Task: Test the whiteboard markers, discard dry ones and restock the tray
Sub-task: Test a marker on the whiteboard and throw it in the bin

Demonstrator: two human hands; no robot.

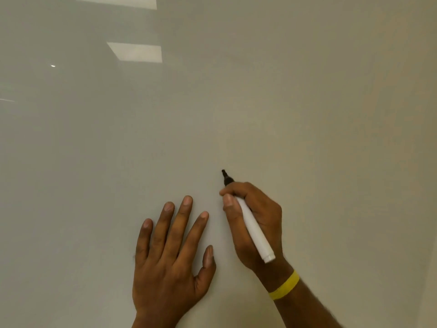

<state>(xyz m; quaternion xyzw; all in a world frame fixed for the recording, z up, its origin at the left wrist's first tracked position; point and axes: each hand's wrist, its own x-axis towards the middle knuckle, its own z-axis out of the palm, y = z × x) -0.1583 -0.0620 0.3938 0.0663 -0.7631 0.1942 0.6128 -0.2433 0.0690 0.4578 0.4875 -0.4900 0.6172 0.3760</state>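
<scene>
A glossy whiteboard [260, 91] fills the whole head view and bears no visible ink marks. My right hand [257, 221] grips an uncapped white marker [254, 229] with a black tip, and the tip points up and left at the board surface. A yellow band circles my right wrist. My left hand [170, 252] lies flat against the board just left of the marker, fingers straight and spread. The marker tray and other markers are out of view.
Two bright ceiling-light reflections [137, 52] show on the board's upper left. A paler strip [429, 292] runs along the lower right corner; I cannot tell what it is.
</scene>
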